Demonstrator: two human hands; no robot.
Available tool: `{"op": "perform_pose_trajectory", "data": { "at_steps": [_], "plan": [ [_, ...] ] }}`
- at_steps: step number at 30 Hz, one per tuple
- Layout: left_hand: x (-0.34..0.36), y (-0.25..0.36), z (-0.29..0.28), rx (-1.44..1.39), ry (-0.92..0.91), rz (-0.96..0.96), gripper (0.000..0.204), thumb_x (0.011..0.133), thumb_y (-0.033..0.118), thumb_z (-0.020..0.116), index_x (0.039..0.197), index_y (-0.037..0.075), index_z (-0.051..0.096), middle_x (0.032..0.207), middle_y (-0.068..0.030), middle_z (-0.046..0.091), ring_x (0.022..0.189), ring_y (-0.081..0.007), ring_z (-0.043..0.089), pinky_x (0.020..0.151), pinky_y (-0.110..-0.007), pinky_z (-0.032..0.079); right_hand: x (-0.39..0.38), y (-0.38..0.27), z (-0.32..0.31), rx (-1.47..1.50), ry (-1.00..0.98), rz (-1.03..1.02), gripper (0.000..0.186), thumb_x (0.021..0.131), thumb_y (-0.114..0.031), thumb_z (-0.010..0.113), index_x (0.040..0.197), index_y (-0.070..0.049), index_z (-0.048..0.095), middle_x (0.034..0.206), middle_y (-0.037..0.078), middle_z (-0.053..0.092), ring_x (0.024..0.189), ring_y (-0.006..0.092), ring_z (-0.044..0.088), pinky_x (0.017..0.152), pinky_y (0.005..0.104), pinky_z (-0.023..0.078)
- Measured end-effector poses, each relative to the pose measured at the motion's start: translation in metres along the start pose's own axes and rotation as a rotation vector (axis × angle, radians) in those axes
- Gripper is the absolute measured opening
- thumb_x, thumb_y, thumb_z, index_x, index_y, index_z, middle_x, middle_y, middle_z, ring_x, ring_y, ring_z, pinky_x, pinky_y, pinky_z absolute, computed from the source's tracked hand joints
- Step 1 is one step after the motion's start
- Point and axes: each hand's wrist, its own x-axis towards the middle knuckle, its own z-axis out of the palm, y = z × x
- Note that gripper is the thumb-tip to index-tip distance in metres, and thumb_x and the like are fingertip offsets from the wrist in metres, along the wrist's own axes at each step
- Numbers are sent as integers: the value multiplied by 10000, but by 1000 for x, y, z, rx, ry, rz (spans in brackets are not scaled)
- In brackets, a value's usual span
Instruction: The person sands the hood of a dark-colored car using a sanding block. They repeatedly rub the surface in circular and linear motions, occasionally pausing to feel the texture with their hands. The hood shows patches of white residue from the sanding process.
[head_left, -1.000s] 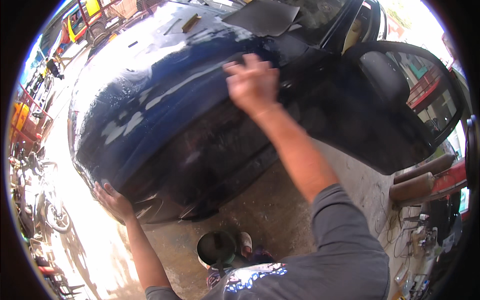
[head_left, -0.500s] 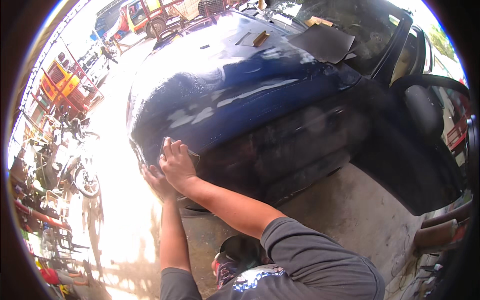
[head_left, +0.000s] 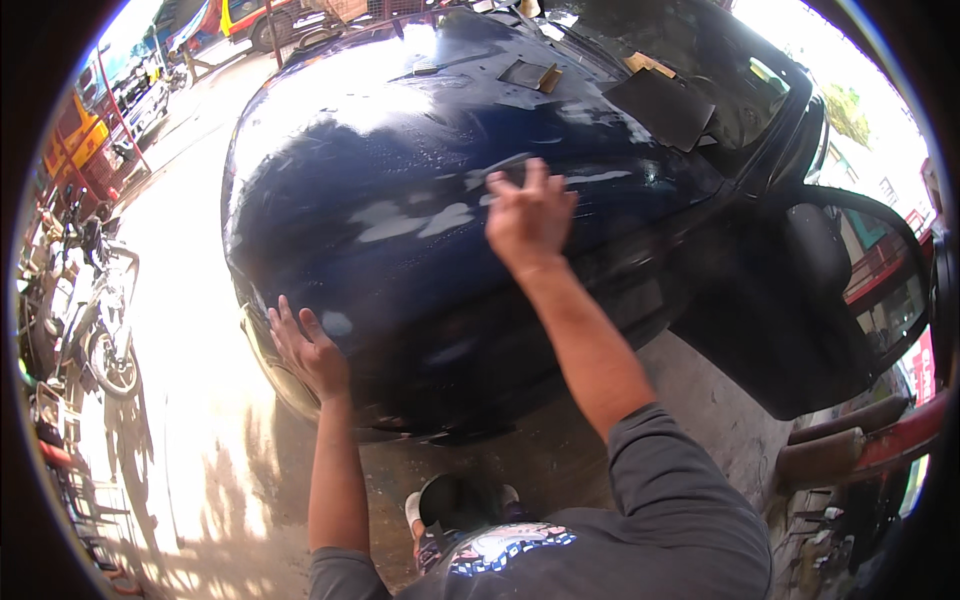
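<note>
A dark blue car hood and fender (head_left: 400, 300) fill the middle, wet with droplets and marked by pale, sanded-looking patches (head_left: 410, 222). My right hand (head_left: 532, 215) presses on the upper side of the fender beside these patches. Its fingers are bent over a thin, dark flat piece (head_left: 513, 163), mostly hidden under them; its exact kind is unclear. My left hand (head_left: 308, 352) rests at the front corner of the car near the headlight (head_left: 280, 372), fingers stretched out and holding nothing.
A dark flat sheet (head_left: 662, 105) and a brown cardboard piece (head_left: 650, 65) lie by the windshield. The car's open door (head_left: 770, 340) and a side mirror (head_left: 820, 235) stand to the right. Bicycles or motorbikes (head_left: 112, 350) line the left, beyond sunlit concrete.
My right hand has moved from the front corner, next to my left hand, up and right onto the upper fender. My left hand stays near the front corner. The view has shifted.
</note>
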Motion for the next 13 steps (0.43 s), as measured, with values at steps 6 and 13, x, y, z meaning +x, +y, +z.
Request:
{"op": "perform_pose_trajectory", "data": {
  "at_steps": [6,13],
  "plan": [
    [3,-11,-12,-841,67,-107,776,1185,576,258,1704,0,293,1767,-244,304,1628,-398,315,1329,-536,243,-54,-330,7,378,-388,-352,377,1061,-298,599,1182,-18,820,1499,206,602,1278,348,573,1067,546,440],
    [30,-27,-11,-393,-9,-77,816,1174,596,284,1718,-10,237,1786,-282,206,1668,-440,192,1353,-540,168,-24,-149,-10,292,-257,-283,241,983,-247,686,1126,-175,865,1365,135,669,1200,340,628,1026,520,492]
  ]
}}
